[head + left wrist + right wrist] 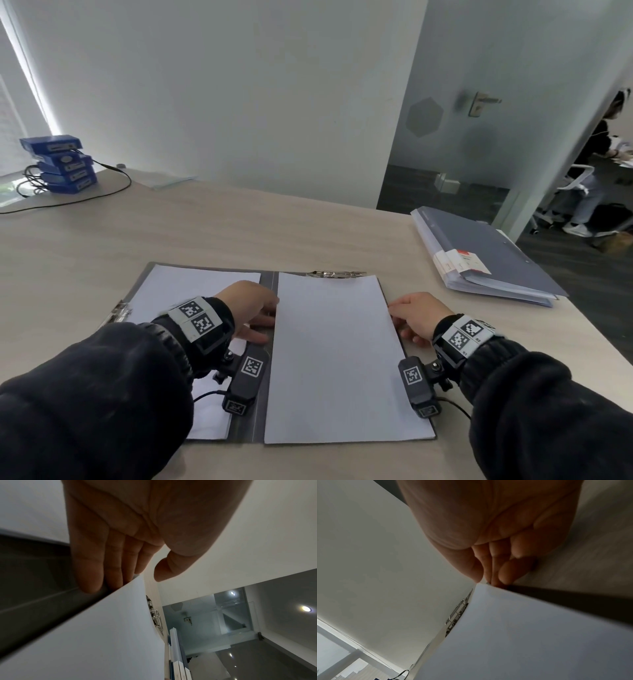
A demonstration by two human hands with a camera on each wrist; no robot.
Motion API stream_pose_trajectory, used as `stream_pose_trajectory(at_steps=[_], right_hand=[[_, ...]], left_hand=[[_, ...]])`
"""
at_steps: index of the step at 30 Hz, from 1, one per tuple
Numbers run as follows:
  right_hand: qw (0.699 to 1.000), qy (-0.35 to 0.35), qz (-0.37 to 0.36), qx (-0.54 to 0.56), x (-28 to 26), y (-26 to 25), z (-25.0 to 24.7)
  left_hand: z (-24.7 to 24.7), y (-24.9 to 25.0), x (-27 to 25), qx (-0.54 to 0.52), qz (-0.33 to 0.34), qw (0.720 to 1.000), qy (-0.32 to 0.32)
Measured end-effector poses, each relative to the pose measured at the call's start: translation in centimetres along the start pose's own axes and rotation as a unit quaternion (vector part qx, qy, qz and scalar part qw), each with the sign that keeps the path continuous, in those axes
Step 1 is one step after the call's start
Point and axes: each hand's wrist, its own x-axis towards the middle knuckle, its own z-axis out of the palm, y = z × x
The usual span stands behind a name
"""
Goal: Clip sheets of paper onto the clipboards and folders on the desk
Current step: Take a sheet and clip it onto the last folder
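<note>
Squaring a white sheet on the right-hand panel of an open grey folder, a person works at a pale wooden desk with both hands at the paper's long edges. The left hand sits at the sheet's inner edge by the folder's spine, fingers straight and lying along the paper, thumb held clear — the left wrist view shows no curl around anything. The right hand meets the outer edge, fingertips bunched against it and the desk; whether they merely nudge the sheet or lightly pinch it cannot be told from these views. The sheet's top edge reaches the metal clip at the head of the right panel, though it is unclear whether it sits under the clip yet; by the look of it, this sheet is being lined up and the clamping is yet to be confirmed. Across the spine, a second sheet already lies on the left panel beside a side clip — apparently seated there. A closed stack of blue-grey folders waits at the desk's right end, well apart from the hands; whether those hold paper is not visible, so part of the job may be outstanding.
</note>
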Motion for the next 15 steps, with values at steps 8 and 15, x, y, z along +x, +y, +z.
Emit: stream_pose_trajectory(at_steps=[8,15], right_hand=[[0.995,-0.013,0.022,0.099,-0.6,-0.7,-0.1],[0.998,0.005,-0.001,0.069,-0.4,-0.7,0.1]], left_hand=[[1.1,-0.1,0.1,0.016,0.074,0.997,0.018],[0.5,-0.2,0.5,0.041,0.074,0.996,0.012]])
